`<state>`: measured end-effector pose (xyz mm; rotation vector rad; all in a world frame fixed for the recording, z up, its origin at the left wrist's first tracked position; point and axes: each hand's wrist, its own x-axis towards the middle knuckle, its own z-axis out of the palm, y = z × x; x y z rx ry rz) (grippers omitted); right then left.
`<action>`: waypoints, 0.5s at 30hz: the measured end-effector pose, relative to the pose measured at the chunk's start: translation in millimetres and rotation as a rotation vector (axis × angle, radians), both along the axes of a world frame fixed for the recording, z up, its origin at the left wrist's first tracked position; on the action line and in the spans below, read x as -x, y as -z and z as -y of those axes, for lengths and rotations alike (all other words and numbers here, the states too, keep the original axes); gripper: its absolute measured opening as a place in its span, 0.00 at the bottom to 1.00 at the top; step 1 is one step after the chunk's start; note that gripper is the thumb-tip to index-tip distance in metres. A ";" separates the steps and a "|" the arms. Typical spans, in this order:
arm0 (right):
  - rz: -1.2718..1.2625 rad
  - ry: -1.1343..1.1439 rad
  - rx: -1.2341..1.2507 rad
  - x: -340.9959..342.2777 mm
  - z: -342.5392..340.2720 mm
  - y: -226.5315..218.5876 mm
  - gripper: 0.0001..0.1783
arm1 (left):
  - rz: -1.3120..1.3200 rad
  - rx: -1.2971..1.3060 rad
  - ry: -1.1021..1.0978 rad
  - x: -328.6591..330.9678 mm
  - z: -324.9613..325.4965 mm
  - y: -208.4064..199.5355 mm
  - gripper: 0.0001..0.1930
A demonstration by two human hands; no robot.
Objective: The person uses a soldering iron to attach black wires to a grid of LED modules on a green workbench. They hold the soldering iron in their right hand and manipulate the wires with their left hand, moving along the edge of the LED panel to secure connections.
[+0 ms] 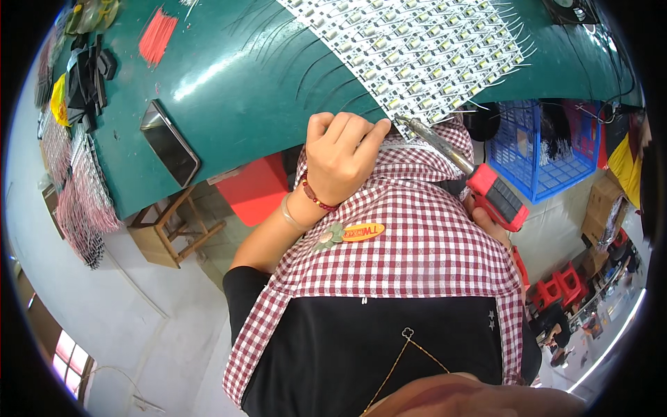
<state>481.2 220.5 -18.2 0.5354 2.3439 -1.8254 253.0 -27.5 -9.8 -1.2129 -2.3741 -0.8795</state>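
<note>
A white panel of small circuit boards (431, 52), set with rows of yellowish LED chips, lies at the table's near edge. Black and pale wires stick out along its sides. My left hand (344, 153) is closed at the panel's near corner, fingers curled. Whatever is pinched between thumb and fingertips is too small to make out. From the right, my right hand (489, 224) grips a soldering iron (455, 154) with a red and black handle, which partly hides the fingers. The iron's tip touches or hovers just over that same corner; I cannot tell which.
On the green table (229, 104) lie a phone (170, 142) and a bunch of red wires (158, 36). Bundles of wire (83, 201) hang off the left edge. A blue plastic crate (538, 156) stands to the right, a red stool (257, 187) beneath the table.
</note>
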 end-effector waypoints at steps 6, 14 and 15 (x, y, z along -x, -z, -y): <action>-0.284 -0.129 -0.227 37.8 10.0 -18.8 0.12 | -0.006 0.017 -0.006 1.0 2.2 0.5 0.08; -0.041 -0.006 -0.075 17.5 10.9 -9.8 0.12 | -0.005 0.035 -0.030 2.2 3.1 -0.2 0.09; -0.039 -0.009 -0.070 15.6 9.8 -8.2 0.13 | -0.004 0.041 -0.036 2.4 3.5 -0.5 0.09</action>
